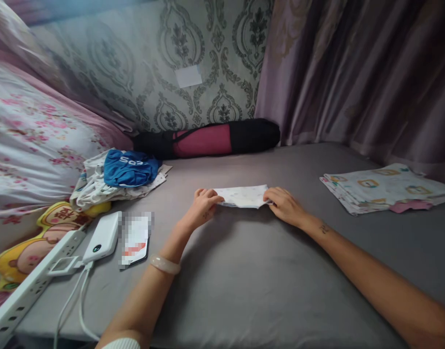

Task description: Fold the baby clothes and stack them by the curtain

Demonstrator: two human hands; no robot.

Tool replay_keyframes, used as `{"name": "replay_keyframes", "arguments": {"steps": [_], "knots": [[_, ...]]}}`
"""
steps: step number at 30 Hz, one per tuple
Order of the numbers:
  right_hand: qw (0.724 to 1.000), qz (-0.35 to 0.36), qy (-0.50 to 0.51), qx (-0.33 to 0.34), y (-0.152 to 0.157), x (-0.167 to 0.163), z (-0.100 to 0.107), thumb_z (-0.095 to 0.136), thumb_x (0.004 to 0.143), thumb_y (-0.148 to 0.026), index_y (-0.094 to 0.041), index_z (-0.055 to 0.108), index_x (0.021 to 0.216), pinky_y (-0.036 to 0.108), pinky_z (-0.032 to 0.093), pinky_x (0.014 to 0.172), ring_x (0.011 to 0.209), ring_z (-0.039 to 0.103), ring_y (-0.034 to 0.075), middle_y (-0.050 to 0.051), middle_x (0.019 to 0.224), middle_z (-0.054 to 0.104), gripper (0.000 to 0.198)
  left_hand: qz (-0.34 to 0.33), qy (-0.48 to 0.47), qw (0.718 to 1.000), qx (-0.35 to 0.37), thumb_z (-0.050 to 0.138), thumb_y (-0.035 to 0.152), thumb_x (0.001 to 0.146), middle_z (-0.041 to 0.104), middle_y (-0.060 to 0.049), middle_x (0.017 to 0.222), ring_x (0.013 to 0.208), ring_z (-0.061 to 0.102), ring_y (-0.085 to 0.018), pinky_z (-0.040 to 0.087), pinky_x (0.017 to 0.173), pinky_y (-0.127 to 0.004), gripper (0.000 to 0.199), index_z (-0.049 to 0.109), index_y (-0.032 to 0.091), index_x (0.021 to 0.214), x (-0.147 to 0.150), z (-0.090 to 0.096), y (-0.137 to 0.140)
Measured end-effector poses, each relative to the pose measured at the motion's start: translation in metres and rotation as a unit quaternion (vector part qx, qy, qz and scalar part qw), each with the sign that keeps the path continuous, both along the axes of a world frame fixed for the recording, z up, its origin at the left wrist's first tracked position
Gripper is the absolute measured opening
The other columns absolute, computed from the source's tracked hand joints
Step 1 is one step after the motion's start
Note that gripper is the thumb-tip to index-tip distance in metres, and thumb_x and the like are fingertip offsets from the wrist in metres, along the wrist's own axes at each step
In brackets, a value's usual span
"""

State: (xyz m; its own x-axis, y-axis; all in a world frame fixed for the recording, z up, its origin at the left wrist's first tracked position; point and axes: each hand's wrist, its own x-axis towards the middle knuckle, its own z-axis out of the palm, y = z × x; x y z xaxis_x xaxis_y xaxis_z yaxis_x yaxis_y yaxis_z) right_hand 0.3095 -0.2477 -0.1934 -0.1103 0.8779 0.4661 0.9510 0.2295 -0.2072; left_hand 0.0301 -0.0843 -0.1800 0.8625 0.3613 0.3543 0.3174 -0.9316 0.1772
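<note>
1. Left hand (203, 209): fingers pinching the left end of a white cloth (242, 195). Right hand (286, 207): fingers closed on its right end. Neither hand is free.
2. State of work, as judged: the cloth is already doubled down to a narrow band, but not let go. Whether it has further folds left cannot be told.
3. Cloth's look: white, faint greyish marks, wider than deep, near edge uneven and a little bunched towards the right. Layers seem to show along that edge.
4. Its place: middle of the grey sheet (266, 286), between both hands. Shadow beneath the near edge; contact with the sheet unclear.
5. Right: a folded stack (386, 186) of printed cloth, layers flat, pink fabric showing at the near side. This part looks done.
6. Left: a loose pale heap (89, 182) with a crumpled blue garment (130, 167) on top, apparently unfolded.
7. Near left: white power bank (104, 235) and power strip (35, 281).
8. Far side: long black-and-red bag (204, 140) against the patterned wall (142, 58).
</note>
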Motion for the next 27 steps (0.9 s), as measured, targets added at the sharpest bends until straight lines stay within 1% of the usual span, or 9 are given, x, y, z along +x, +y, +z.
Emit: {"name": "replay_keyframes", "arguments": {"steps": [3, 6, 9, 10, 12, 15, 18, 21, 27], "knots": [[0.999, 0.012, -0.008, -0.029, -0.007, -0.003, -0.006, 0.045, 0.078, -0.002, -0.02, 0.058, 0.092, 0.031, 0.039, 0.082, 0.093, 0.054, 0.021, 0.006, 0.095, 0.063, 0.027, -0.007, 0.033, 0.999, -0.012, 0.044, 0.003, 0.075, 0.061, -0.005, 0.1, 0.096, 0.054, -0.019, 0.027, 0.102, -0.044, 0.046, 0.066, 0.026, 0.108, -0.006, -0.006, -0.007], [0.997, 0.02, -0.019, -0.073, -0.014, -0.007, -0.002, 0.043, 0.075, -0.001, -0.02, 0.06, 0.094, 0.031, 0.038, 0.086, 0.099, 0.055, 0.02, 0.007, 0.101, 0.064, 0.032, -0.004, 0.062, 0.997, -0.037, 0.048, 0.005, 0.073, 0.063, -0.005, 0.102, 0.098, 0.054, -0.02, 0.026, 0.104, -0.044, 0.046, 0.067, 0.027, 0.108, -0.009, -0.004, -0.013], [0.992, -0.014, -0.03, -0.125, -0.016, -0.014, 0.01, 0.045, 0.073, -0.004, -0.021, 0.064, 0.09, 0.032, 0.037, 0.088, 0.099, 0.058, 0.02, 0.005, 0.104, 0.067, 0.031, 0.008, 0.086, 0.993, -0.079, 0.051, 0.017, 0.077, 0.067, -0.003, 0.102, 0.101, 0.055, -0.02, 0.027, 0.105, -0.042, 0.031, 0.07, 0.027, 0.1, -0.008, 0.005, -0.018], [0.99, -0.033, -0.027, -0.135, -0.014, -0.018, 0.015, 0.047, 0.074, -0.007, -0.021, 0.065, 0.087, 0.032, 0.037, 0.089, 0.099, 0.058, 0.02, 0.005, 0.103, 0.068, 0.027, 0.021, 0.085, 0.992, -0.092, 0.05, 0.022, 0.082, 0.068, -0.003, 0.102, 0.101, 0.056, -0.02, 0.028, 0.104, -0.041, 0.026, 0.07, 0.026, 0.097, -0.005, 0.008, -0.02], [0.989, -0.075, -0.008, -0.129, -0.004, -0.026, 0.022, 0.048, 0.078, -0.013, -0.021, 0.067, 0.087, 0.032, 0.037, 0.091, 0.1, 0.059, 0.02, 0.005, 0.105, 0.069, 0.023, 0.068, 0.064, 0.991, -0.1, 0.043, 0.031, 0.09, 0.069, -0.004, 0.105, 0.104, 0.057, -0.021, 0.03, 0.103, -0.041, 0.028, 0.069, 0.025, 0.098, 0.006, 0.013, -0.021], [0.988, -0.126, 0.021, -0.086, 0.021, -0.044, 0.025, 0.039, 0.089, -0.019, -0.019, 0.067, 0.107, 0.034, 0.037, 0.098, 0.113, 0.055, 0.021, 0.008, 0.123, 0.063, 0.033, 0.155, 0.019, 0.985, -0.07, 0.038, 0.036, 0.095, 0.064, -0.007, 0.122, 0.115, 0.054, -0.023, 0.031, 0.105, -0.042, 0.034, 0.062, 0.024, 0.117, 0.032, 0.015, -0.022], [0.983, -0.161, 0.023, -0.089, 0.045, -0.065, 0.019, 0.032, 0.094, -0.022, -0.014, 0.054, 0.133, 0.042, 0.028, 0.11, 0.134, 0.04, 0.025, 0.012, 0.145, 0.046, 0.046, 0.188, 0.039, 0.98, -0.049, 0.037, 0.035, 0.096, 0.05, -0.009, 0.143, 0.134, 0.04, -0.026, 0.025, 0.111, -0.048, 0.042, 0.047, 0.023, 0.135, 0.059, 0.008, -0.023], [0.977, -0.17, 0.011, -0.13, 0.057, -0.081, 0.009, 0.029, 0.095, -0.024, -0.011, 0.041, 0.144, 0.05, 0.018, 0.114, 0.142, 0.026, 0.027, 0.012, 0.153, 0.034, 0.052, 0.177, 0.091, 0.978, -0.054, 0.031, 0.036, 0.098, 0.038, -0.007, 0.152, 0.144, 0.024, -0.028, 0.02, 0.114, -0.054, 0.047, 0.038, 0.023, 0.142, 0.076, -0.004, -0.026], [0.973, -0.168, 0.001, -0.16, 0.059, -0.084, -0.01, 0.026, 0.094, -0.024, -0.013, 0.039, 0.146, 0.054, 0.016, 0.114, 0.143, 0.025, 0.028, 0.011, 0.154, 0.033, 0.054, 0.163, 0.1, 0.98, -0.046, 0.022, 0.036, 0.1, 0.039, -0.008, 0.152, 0.144, 0.025, -0.028, 0.017, 0.115, -0.058, 0.049, 0.039, 0.02, 0.143, 0.08, -0.025, -0.027]]}}
